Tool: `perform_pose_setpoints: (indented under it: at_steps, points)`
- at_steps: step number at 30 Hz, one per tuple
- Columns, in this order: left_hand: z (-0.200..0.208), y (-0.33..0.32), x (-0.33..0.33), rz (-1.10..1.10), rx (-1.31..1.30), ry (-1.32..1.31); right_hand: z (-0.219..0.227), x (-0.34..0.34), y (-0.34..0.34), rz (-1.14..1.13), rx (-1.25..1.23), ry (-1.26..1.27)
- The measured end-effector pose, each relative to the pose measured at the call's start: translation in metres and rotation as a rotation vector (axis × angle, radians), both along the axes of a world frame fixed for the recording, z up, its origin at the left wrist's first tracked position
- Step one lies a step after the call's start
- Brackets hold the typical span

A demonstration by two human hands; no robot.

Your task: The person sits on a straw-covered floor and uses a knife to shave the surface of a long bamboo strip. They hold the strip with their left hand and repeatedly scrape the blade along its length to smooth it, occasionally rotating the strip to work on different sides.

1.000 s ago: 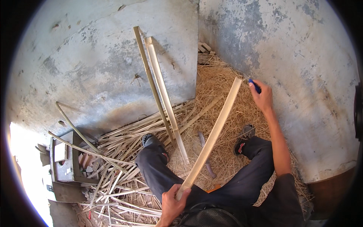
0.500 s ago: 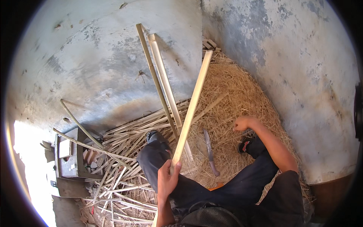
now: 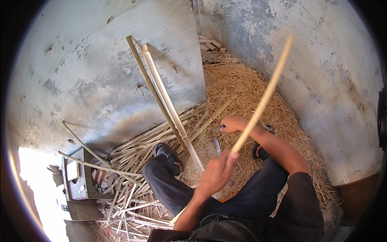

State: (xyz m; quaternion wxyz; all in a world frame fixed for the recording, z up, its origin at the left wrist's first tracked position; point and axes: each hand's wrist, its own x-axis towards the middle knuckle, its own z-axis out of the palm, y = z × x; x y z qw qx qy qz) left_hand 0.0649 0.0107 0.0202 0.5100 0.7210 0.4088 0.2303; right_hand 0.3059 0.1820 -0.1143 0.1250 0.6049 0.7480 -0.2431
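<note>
My left hand (image 3: 217,172) is closed around a long pale bamboo strip (image 3: 264,99) that slants up to the right in front of the wall. The strip's lower end runs back under my left forearm. Beyond it, my right hand (image 3: 234,123) is closed over the straw, with a small blue bit (image 3: 221,127) of something showing at the fingers; its kind is too small to make out. A long knife (image 3: 216,144) lies on the straw between my feet, partly hidden by my left hand and the strip.
Two bamboo pieces (image 3: 164,94) lean on the left wall. Many split strips (image 3: 133,147) lie in a heap at the left, beside a metal box (image 3: 78,181) with rubble in it. Straw shavings (image 3: 238,86) fill the corner, with bricks (image 3: 209,46) behind.
My left hand has moved right and swung the strip's top to the right. My right hand has moved left, and something blue now shows at its fingers. The view has shifted slightly.
</note>
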Motion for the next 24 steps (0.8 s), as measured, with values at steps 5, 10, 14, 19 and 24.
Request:
perform_pose_setpoints:
  at_steps: [5,10,14,19,24]
  points:
    - [-0.032,-0.007,0.041,-0.109,0.104,-0.003,0.032,-0.038,-0.005,0.101,0.185,0.082]
    - [-0.057,0.000,0.048,-0.045,0.163,0.103,0.028,-0.045,-0.005,0.157,0.305,0.017]
    - [-0.065,0.008,0.036,-0.022,0.167,0.079,0.029,-0.043,-0.007,0.144,0.358,0.029]
    - [-0.069,0.027,0.014,0.089,0.257,0.245,0.039,-0.038,-0.006,0.095,0.243,-0.053]
    - [-0.101,0.060,-0.050,0.316,0.300,0.068,0.098,-0.034,-0.043,0.064,0.260,-0.126]
